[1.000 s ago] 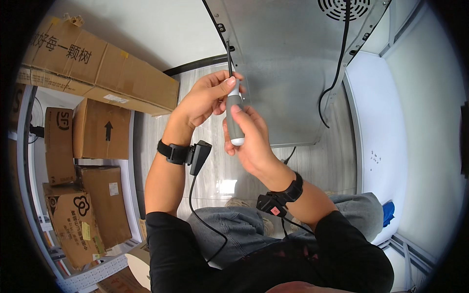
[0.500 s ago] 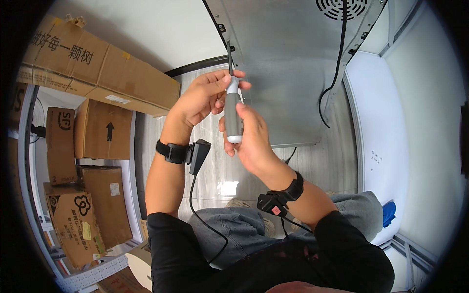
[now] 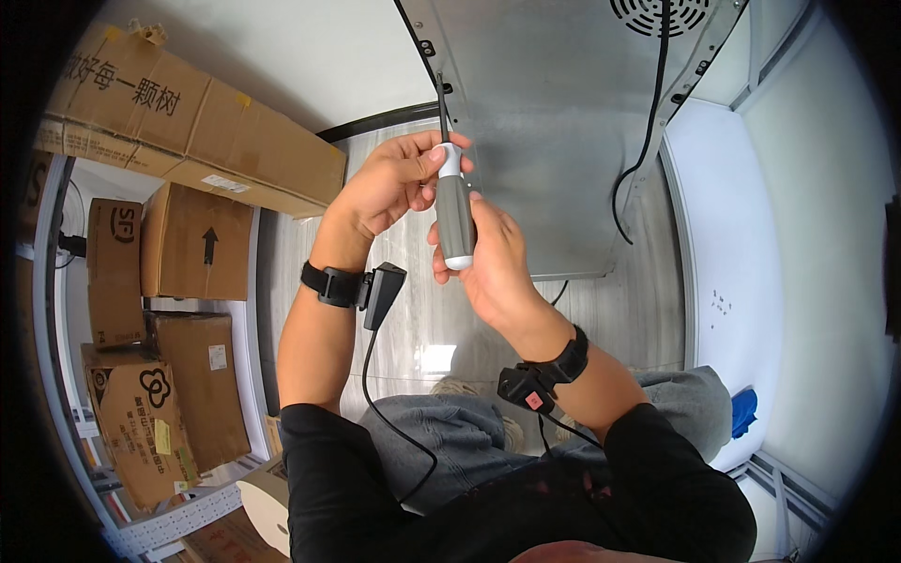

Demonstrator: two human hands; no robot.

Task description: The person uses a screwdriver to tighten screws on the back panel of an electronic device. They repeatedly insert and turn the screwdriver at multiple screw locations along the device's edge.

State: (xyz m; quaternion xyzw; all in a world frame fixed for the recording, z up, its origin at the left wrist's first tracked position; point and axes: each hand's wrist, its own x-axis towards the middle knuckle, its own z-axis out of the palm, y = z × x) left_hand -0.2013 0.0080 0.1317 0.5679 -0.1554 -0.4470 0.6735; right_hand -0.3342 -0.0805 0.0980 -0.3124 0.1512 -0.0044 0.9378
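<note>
A screwdriver [image 3: 454,211] with a grey and white handle points away from me, its dark shaft reaching the left edge of a large grey metal panel [image 3: 544,159]. My left hand [image 3: 399,180] pinches the white collar where shaft meets handle. Around the lower part of the grip, the fingers of my right hand [image 3: 491,258] are closed from the right side. The tip sits by a small fastener spot near a black slotted piece on the panel's edge; whether it is seated in a screw is too small to tell.
A black cable [image 3: 648,131] hangs down the panel from near a round vent [image 3: 660,14]. Cardboard boxes [image 3: 197,242] fill a metal shelf at the left, with a long carton [image 3: 206,122] above. A white board [image 3: 727,235] stands at the right, a blue item [image 3: 743,413] beside it.
The screwdriver's handle end has swung slightly right and away from me. My right hand has shifted a little with it, while my left hand keeps its pinch on the collar.
</note>
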